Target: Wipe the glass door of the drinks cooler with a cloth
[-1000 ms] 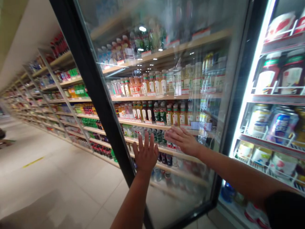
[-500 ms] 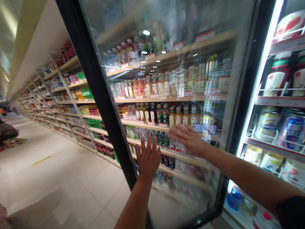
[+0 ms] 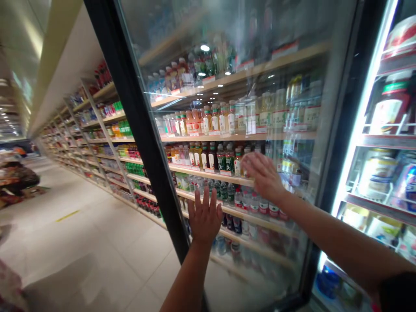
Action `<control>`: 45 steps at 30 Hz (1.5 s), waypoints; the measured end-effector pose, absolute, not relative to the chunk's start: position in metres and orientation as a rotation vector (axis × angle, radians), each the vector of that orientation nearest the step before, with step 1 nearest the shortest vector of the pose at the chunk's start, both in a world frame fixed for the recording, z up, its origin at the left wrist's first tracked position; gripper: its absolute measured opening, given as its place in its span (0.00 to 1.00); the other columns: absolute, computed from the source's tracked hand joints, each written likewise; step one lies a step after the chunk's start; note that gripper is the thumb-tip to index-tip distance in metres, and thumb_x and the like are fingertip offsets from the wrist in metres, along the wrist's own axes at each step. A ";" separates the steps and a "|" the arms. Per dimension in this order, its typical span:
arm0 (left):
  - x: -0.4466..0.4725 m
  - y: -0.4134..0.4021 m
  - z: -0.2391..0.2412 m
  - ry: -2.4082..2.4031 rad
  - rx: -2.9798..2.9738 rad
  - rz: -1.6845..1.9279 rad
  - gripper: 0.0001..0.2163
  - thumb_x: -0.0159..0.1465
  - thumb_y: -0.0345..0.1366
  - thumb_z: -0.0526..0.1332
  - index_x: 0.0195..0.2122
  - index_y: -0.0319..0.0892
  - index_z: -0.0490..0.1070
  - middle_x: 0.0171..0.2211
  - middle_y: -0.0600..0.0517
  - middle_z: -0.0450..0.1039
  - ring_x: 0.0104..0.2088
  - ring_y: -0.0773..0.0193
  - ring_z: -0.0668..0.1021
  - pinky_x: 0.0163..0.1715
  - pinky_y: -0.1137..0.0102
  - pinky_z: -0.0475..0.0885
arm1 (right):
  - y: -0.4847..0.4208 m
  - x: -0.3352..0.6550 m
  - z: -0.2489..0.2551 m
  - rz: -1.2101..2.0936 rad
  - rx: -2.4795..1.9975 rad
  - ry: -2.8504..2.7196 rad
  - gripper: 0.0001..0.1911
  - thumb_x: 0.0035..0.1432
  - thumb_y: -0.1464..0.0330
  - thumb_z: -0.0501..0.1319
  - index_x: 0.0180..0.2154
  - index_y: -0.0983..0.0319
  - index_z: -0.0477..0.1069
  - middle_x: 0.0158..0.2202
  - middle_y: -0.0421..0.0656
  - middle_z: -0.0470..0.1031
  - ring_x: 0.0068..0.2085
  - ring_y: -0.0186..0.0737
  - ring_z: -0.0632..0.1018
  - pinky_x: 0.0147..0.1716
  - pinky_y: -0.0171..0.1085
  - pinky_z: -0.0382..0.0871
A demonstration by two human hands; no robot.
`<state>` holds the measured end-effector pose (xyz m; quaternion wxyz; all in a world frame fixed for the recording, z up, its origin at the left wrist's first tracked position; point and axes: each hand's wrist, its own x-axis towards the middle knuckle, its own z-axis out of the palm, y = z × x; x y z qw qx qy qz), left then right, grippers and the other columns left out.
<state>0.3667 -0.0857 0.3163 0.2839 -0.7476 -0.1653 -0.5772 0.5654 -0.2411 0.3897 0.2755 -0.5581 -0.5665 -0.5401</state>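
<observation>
A glass fridge door (image 3: pixel 312 173) with a dark frame (image 3: pixel 136 117) stands swung out in front of me. My left hand (image 3: pixel 204 219) is against or just before the glass near the frame, its fingers spread and pointing up. Higher and to the right is my right hand (image 3: pixel 264 177), fingers stretched out and a little blurred, also at the glass. Whether its palm touches the pane I cannot tell. Neither hand holds anything. Behind the pane show rows of bottled drinks (image 3: pixel 224 158) on wooden shelves.
To the right, the lit fridge (image 3: pixel 390 141) holds bottles and cans on racks. A long run of drink shelves (image 3: pixel 104 130) stretches away on the left beside a pale tiled floor (image 3: pixel 94 242). A person (image 3: pixel 21 177) crouches by the far left edge.
My right hand has risen a little on the glass, while my left hand stays nearly in place with its fingers spread. The view has turned slightly left, showing more of the crouching person.
</observation>
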 end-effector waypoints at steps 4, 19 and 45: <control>0.367 -0.085 0.315 -0.434 -2.007 -1.565 0.33 0.67 0.39 0.61 0.71 0.43 0.50 0.68 0.44 0.57 0.72 0.50 0.48 0.71 0.50 0.46 | -0.238 0.568 0.405 -1.530 -1.411 -1.351 0.40 0.62 0.79 0.50 0.71 0.52 0.42 0.72 0.39 0.49 0.73 0.45 0.47 0.69 0.55 0.53; 0.367 -0.087 0.315 -0.424 -2.013 -1.607 0.33 0.67 0.38 0.61 0.71 0.45 0.50 0.69 0.45 0.56 0.72 0.50 0.50 0.71 0.49 0.47 | -0.237 0.551 0.370 -1.400 -1.407 -1.743 0.38 0.64 0.77 0.50 0.71 0.50 0.45 0.68 0.39 0.62 0.71 0.40 0.56 0.68 0.50 0.56; 0.357 -0.122 0.313 -0.143 -2.246 -1.620 0.24 0.70 0.51 0.55 0.56 0.37 0.69 0.60 0.40 0.71 0.70 0.49 0.57 0.69 0.49 0.46 | -0.262 0.589 0.295 -1.538 -1.633 -1.381 0.33 0.67 0.66 0.55 0.70 0.62 0.50 0.65 0.51 0.65 0.71 0.47 0.54 0.71 0.54 0.42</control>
